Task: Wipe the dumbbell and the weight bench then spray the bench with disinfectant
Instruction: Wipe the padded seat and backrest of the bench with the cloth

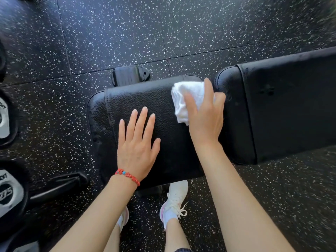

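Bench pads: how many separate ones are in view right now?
2. The seat pad lies under both hands, the left hand flat on it and the right hand holding the white cloth. The longer back pad runs right, out of frame.

1 head-worn camera looks steeply down, close over the weight bench (pixel 163 110) and floor (pixel 127 33).

Black speckled rubber floor (pixel 200 33) (tile seams)
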